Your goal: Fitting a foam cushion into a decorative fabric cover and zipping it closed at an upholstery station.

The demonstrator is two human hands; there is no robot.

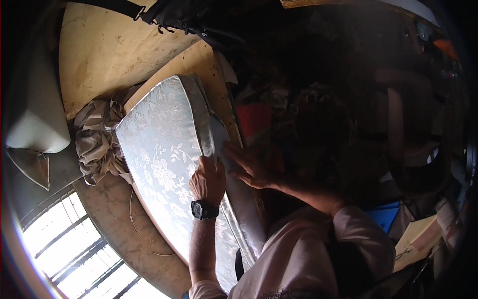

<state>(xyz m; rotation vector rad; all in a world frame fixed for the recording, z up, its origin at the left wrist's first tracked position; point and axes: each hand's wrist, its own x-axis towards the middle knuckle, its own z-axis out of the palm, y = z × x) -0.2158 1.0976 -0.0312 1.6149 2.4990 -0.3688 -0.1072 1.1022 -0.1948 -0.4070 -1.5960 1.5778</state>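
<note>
A large cushion (162, 144) in pale, shiny floral fabric lies in front of me, with a piped seam along its right edge. My left hand (208, 180), a black watch at its wrist, is closed on the fabric at that seam; its fingertips are partly hidden. To the right, my right hand (249, 167) rests with fingers stretched out at the cushion's shaded side. A grey-blue layer (219, 137) shows between that hand and the piped edge. The near end of the cushion runs down past my left forearm.
The cushion lies on a wooden board (199, 60). Crumpled brown cloth (97, 142) is bunched at its left. A black strapped bag (174, 17) is at the far edge. A barred window (82, 244) glares at lower left. Dark clutter, with a red piece (254, 119), fills the right.
</note>
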